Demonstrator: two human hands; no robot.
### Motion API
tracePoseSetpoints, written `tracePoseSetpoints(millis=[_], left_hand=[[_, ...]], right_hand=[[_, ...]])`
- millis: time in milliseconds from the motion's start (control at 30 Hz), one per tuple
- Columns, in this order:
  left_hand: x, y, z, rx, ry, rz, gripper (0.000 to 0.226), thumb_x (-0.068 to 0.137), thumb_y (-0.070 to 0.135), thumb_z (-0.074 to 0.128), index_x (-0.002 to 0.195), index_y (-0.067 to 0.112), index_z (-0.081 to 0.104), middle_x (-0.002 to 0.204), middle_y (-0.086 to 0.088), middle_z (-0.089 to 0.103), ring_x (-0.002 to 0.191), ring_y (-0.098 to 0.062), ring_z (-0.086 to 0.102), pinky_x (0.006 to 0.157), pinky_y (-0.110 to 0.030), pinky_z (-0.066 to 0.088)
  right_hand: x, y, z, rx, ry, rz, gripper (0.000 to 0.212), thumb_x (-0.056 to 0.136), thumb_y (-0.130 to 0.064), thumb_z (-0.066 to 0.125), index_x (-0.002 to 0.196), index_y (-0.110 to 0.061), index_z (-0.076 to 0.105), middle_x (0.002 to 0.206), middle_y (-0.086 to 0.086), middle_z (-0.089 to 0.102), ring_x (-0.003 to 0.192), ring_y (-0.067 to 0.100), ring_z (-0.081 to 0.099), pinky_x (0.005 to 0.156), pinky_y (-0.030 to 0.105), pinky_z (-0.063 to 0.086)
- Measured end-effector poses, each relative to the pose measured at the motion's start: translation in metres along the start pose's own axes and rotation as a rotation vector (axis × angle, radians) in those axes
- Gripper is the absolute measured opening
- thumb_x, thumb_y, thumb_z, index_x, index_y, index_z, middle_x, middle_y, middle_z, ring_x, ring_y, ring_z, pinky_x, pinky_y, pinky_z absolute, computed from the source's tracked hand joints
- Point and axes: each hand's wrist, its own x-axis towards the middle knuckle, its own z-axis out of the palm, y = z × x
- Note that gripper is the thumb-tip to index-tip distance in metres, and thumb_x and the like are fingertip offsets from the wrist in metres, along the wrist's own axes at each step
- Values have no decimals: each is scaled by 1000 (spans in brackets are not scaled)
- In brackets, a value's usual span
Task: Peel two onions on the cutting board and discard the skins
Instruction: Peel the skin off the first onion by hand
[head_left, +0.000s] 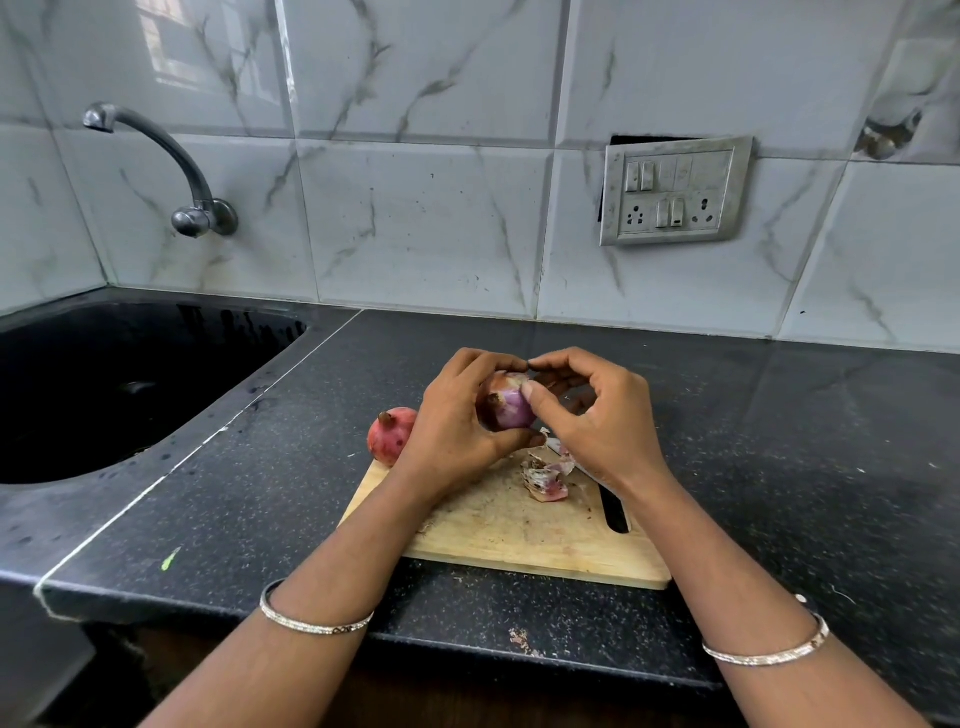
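Observation:
My left hand (454, 421) grips a partly peeled purple onion (508, 405) above the far edge of the wooden cutting board (498, 535). My right hand (597, 415) pinches the onion's top between thumb and fingers, where some skin still clings. A second onion (388, 435), red-skinned and unpeeled, sits at the board's far left corner, partly behind my left hand. Loose skins (548, 475) lie in a small heap on the board under my right hand.
A dark-handled knife (615, 512) lies on the board's right side, mostly under my right wrist. A black sink (104, 384) with a wall tap (171, 166) is at the left. A switch plate (675, 189) hangs on the tiled wall. Black counter (805, 467) extends right.

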Motion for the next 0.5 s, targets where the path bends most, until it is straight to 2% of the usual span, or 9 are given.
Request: tracePoseSetpoints(millis=[133,267,400,500], left_hand=[[0,-1,1,8,-2,-14,70,60,31,97,124,22,67,118,7,60,106,-2,60,89,-18,52],[-1,0,2,-36,10,-62,80,61,28,97,130,19,57,121,9,62,111,-2,60,90,-24,56],[-2,0,3,-21,19,-61,75,62,30,97,125,20,57,117,10,63,108,-4,61,87,-28,57],[-2,-1,3,6,23,-51,72,61,33,97,120,21,59,114,10,65,105,-6,63,84,-33,58]], right_hand=[[-1,0,1,-18,16,-16,21,82,-25,84,101,-20,77,90,-12,76,84,1,71,75,23,59],[-1,0,1,-21,33,-26,13,82,-22,84,94,-21,81,85,-13,76,81,0,71,73,20,58],[-1,2,1,24,47,-13,11,82,-16,84,93,-16,83,83,-10,77,78,-2,72,70,14,55],[-1,4,2,34,59,-22,11,82,-13,84,92,-13,83,84,-7,78,78,-1,73,71,15,56]])
